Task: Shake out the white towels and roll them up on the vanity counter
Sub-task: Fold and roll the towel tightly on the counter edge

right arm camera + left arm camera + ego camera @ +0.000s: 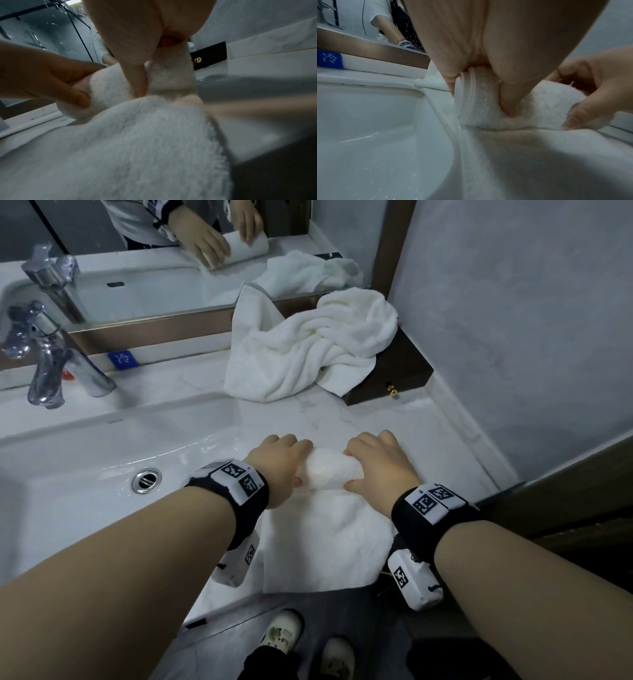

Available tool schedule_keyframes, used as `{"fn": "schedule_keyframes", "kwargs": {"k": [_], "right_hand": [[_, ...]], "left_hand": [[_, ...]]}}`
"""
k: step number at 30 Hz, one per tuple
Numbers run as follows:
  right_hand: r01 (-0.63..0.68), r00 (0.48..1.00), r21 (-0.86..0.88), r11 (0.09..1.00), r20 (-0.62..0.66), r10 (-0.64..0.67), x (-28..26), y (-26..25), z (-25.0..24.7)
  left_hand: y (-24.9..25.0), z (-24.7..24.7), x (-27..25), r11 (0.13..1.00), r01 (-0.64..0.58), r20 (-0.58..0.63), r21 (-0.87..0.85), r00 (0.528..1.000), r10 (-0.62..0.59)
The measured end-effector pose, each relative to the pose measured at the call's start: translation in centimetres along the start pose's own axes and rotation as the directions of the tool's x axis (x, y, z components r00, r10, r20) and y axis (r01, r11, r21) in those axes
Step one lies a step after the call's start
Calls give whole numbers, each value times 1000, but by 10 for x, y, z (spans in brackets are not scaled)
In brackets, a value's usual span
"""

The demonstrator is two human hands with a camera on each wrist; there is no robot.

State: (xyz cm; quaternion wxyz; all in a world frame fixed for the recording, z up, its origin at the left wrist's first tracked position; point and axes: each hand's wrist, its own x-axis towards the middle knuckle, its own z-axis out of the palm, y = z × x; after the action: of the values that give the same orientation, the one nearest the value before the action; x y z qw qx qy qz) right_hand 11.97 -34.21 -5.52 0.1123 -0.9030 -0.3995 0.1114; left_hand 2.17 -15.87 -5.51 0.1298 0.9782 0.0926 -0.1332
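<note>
Your left hand (279, 463) and right hand (378, 463) curl around the half-rolled towel (330, 470) just right of the sink (102, 474); uneven pressure could skew the roll, or loosen it.

Legible text: none.
- Sink (113, 422): small grey brand mark on the rim, too small to read.
- Blue sticker (123, 359): white star-like emblem, no letters.
- Crumpled towel (308, 350): dark printed mark at the hem, unreadable.
- Wristbands (433, 503): black-and-white square code markers only.
</note>
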Motion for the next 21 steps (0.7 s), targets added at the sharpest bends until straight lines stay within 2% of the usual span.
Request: {"fn": "schedule_keyframes", "kwargs": {"k": [3,7,9,14,17,21], "right_hand": [[-1,1000,74,997,-8,2,-9,1,0],[-42,999,263,964,10,40,-18,-2,-8],[-64,998,301,951,38,55,-18,-4,-15],[-96,989,272,958,135,61,-15,-10,-34],[-152,963,188,970,249,103,-10,-13,-45],[-230,903,66,971,386,188,-3,-21,-55]], "left_hand": [[-4,10,-8,999,-53,-82,-7,995,52],[-8,18,-15,995,-100,-122,19,987,102],[-10,21,-20,990,-138,-149,40,979,143],[-14,29,-33,979,-165,-123,121,976,180],[-15,34,-37,988,-143,-80,59,986,147],[-19,33,-41,993,-109,-42,-34,993,108]]}}
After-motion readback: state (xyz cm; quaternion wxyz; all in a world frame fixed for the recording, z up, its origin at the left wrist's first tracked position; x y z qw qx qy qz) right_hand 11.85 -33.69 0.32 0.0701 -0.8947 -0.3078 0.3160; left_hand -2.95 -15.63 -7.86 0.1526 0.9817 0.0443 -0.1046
